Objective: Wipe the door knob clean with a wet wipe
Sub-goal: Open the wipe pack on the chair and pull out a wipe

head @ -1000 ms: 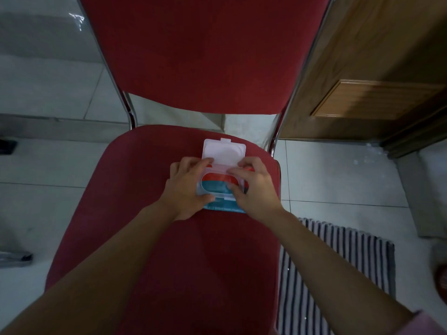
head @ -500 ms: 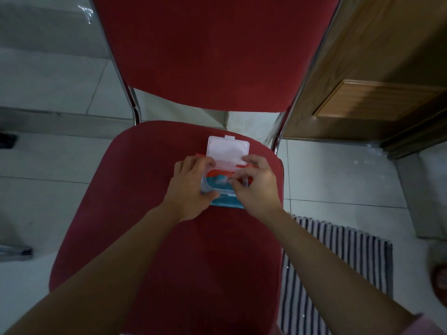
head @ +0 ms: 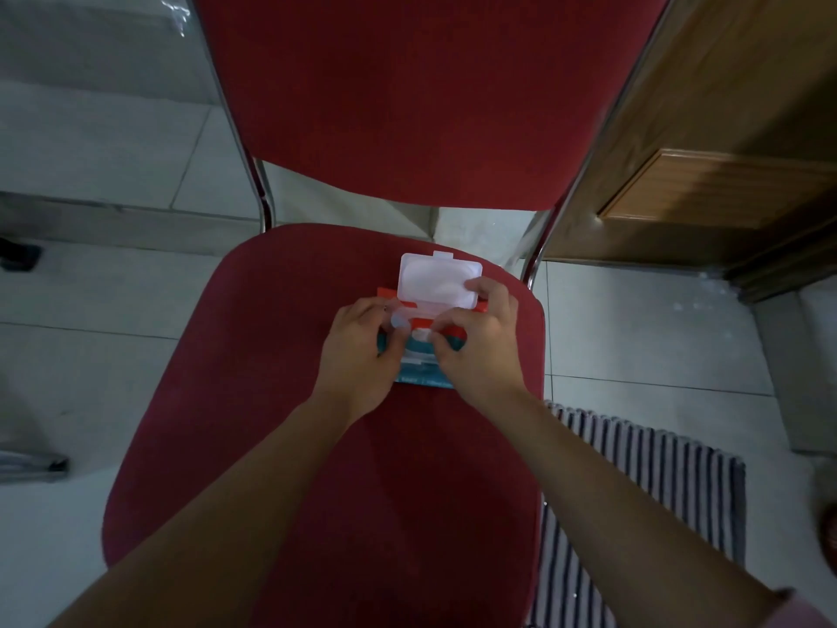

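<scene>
Pack (head: 423, 376) — red-teal, on chair (head: 271, 401) | lid (head: 437, 283) — white, open

Single view on record: a head-worn wide-angle camera, looking forward and steeply down. It sits above and just behind the red chair seat (head: 317, 446), which fills the centre and lower frame. The chair back (head: 407, 97) spans the upper centre, seen close and from above. Both forearms enter from the lower corners and converge at mid-frame, where the hands meet (near range, arm's reach from the lens). Lens distortion bends straight lines at the edges: the chair's metal frame (head: 262, 192) curves outward. Tiled floor (head: 90, 142) occupies the left side; a wooden door (head: 724, 129) the upper right; a striped mat (head: 656, 482) the lower right. No second view exists, so no overlap applies.
</scene>
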`<action>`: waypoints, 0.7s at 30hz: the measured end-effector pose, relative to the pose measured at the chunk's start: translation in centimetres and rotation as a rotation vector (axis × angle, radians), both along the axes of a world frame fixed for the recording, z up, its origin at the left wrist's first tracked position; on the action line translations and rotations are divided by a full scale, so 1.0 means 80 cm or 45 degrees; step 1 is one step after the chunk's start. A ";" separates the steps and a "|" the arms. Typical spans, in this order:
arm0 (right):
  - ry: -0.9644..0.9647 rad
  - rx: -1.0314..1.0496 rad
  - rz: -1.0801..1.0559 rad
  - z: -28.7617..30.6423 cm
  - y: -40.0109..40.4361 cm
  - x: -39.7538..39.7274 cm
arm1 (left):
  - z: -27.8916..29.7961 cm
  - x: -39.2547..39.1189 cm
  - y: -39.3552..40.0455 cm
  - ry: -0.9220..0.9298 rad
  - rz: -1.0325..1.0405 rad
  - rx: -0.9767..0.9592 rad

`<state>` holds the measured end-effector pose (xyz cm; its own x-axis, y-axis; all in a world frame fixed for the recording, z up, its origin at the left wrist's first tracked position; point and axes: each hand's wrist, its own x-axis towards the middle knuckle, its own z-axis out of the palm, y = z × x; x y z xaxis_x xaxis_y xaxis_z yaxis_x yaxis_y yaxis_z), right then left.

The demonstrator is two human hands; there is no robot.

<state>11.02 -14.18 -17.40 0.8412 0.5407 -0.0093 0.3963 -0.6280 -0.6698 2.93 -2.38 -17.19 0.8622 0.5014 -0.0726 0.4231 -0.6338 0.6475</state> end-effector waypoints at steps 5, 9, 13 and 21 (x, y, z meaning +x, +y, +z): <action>-0.281 -0.119 0.166 0.003 0.005 -0.002 | 0.001 0.000 0.005 -0.003 -0.011 -0.013; -0.272 -0.205 0.330 -0.001 0.011 0.000 | 0.002 0.000 0.006 0.012 -0.022 -0.010; -0.140 -0.167 0.421 -0.002 0.010 0.009 | 0.002 0.001 0.006 0.016 -0.005 -0.034; -0.082 -0.152 0.531 -0.006 0.016 0.014 | 0.003 0.002 0.005 0.040 -0.003 -0.046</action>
<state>12.11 -12.87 -17.85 0.5521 0.8325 -0.0469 0.6710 -0.4770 -0.5676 3.07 -1.98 -16.99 0.8605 0.4957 -0.1175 0.4418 -0.6114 0.6565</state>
